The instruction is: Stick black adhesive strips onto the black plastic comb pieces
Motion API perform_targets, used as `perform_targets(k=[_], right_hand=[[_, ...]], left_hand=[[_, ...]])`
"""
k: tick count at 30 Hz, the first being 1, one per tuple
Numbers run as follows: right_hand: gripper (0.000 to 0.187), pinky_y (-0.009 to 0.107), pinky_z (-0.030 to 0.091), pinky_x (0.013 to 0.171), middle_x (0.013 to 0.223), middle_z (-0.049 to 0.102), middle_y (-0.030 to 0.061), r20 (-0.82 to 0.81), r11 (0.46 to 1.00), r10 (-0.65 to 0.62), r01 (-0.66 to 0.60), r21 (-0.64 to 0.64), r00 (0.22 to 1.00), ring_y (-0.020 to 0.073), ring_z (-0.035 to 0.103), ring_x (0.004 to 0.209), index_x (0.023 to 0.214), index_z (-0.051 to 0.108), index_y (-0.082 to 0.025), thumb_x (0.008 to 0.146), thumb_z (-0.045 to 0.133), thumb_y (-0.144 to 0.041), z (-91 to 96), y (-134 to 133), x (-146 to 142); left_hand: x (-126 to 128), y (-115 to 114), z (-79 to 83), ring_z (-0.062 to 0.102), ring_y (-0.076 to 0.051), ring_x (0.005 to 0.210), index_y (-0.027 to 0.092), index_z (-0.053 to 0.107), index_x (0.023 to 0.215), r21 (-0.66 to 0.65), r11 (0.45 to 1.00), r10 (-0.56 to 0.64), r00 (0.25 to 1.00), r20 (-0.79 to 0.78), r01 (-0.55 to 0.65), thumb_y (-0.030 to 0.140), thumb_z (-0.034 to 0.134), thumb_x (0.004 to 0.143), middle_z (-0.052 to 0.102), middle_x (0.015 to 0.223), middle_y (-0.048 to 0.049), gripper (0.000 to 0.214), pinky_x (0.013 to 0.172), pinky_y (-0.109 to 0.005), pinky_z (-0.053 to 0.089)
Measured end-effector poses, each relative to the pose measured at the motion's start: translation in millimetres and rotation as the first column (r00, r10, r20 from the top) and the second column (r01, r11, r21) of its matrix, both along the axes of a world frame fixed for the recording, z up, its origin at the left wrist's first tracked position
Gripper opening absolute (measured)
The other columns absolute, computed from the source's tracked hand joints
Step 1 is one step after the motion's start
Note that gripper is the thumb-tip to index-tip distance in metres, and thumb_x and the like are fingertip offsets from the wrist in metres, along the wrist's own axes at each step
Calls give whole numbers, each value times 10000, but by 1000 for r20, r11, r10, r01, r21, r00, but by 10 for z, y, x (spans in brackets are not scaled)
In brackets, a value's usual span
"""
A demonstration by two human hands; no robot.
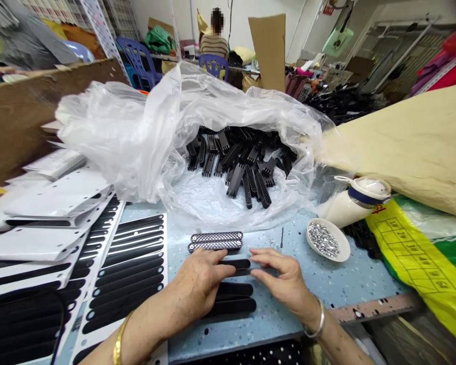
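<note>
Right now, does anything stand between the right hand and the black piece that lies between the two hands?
Nothing visible does. The right hand is close beside the right end of the black piece; the left hand is at its other end, and the white bowl is off to the right.

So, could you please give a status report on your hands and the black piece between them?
Left hand over the black piece, grip unclear. Right hand by its right end, thumb and fingers apart. Nearest clutter: textured bars just beyond.
</note>
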State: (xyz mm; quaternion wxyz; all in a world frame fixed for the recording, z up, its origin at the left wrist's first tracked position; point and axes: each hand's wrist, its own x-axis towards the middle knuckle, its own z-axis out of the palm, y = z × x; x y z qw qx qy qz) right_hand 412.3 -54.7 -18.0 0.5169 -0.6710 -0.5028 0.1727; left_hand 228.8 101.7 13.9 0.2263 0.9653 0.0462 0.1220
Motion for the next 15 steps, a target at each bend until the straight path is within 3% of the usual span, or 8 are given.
perform_targets(k=[3,5,7,9,10,12,15], right_hand=[[211,337,612,723,974,757,97,119,996,-73,67,56,990,225,719,879,1002,741,-196,830,653,-114,268,-117,-146],[231,354,607,774,983,749,99,196,995,-14,-7,102,981,221,711,884,1031,720,-189,850,605,-101,336,-135,-473],[192,326,604,661,918,751,82,255,965,100,-157,212,962,208,706,770,995,708,-195,855,585,-150,251,-47,-951],[125,291,570,535,788,743,30,376,879,191,-328,346,907,184,672,624,841,693,-231,865,589,-295,61,141,-1466],[129,320,575,563,809,741,29,413,882,172,-326,339,894,210,677,664,804,681,-238,852,596,-322,-38,252,-1698],[149,412,587,745,1002,738,86,485,900,225,-371,228,845,285,687,875,924,680,-193,822,595,-262,-190,448,-2059],[305,522,510,907,1163,681,155,483,933,298,-359,37,823,351,610,1106,1095,639,-122,806,543,-140,-288,569,-2297]], left_hand=[[-341,113,208,701,-234,964,203,718,1082,-42,993,114,979,168,-108,92,489,868,727,1145,-112,333,839,-341,552],[-696,173,295,719,-196,905,219,716,1055,-60,955,296,924,241,-290,179,572,877,762,1051,-64,233,834,-274,548],[-1120,179,297,721,-180,785,228,719,997,-72,839,537,799,272,-540,293,650,841,777,915,-21,183,759,-237,546],[-1563,105,223,677,-153,628,232,714,850,-102,650,754,621,215,-753,416,674,797,745,744,27,195,607,-195,514],[-1774,38,169,640,-136,562,231,703,790,-114,554,830,536,153,-825,456,664,788,713,673,47,229,549,-181,488],[-2142,-140,46,557,-113,466,227,689,703,-134,421,907,419,38,-897,467,630,793,633,549,66,263,481,-172,435],[-2474,-423,-143,569,-136,489,215,705,660,-238,318,937,343,-72,-918,436,658,765,629,528,42,249,503,-186,449]])
